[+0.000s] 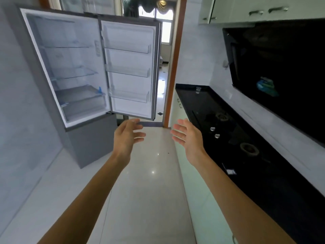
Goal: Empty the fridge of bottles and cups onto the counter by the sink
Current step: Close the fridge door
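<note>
Your left hand [127, 136] and right hand [187, 135] hang empty, fingers spread, before the open fridge [70, 67], whose shelves and door bins look bare. One clear cup [198, 90] stands on the dark surface [198, 103]. The emptying seems done; shut the door next.
</note>
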